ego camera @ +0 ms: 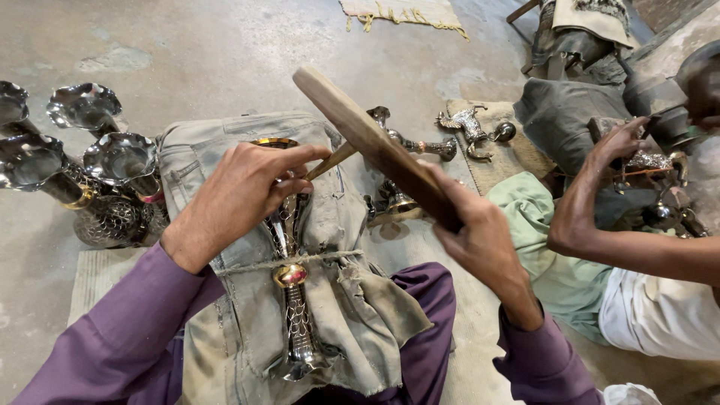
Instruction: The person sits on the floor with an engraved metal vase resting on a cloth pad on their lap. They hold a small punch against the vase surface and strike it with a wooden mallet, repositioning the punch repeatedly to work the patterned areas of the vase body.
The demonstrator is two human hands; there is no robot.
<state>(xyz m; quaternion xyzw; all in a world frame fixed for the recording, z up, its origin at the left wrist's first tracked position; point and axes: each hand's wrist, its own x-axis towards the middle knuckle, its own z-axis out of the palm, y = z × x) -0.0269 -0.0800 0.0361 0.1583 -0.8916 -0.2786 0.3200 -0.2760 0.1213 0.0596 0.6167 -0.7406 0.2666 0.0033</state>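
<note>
Purple-sleeved forearms frame a scaled silver vase [294, 315] tied by cord onto a cloth-padded block [225, 187] on the lap, left hand [244, 187] pinching a thin chisel [330, 161] against it, right hand [480, 236] fisted around 1 wooden mallet [367, 139] raised above.

Bare concrete floor [247, 45] is left open ahead. Left side is blocked by a cluster of fluted metal vases [82, 169]. Right side is closed off by a co-worker's arm [600, 217] and a mat [499, 142] loaded with metal figurines [469, 127]. Centre lap space is filled by the cloth-padded block [330, 225].
</note>
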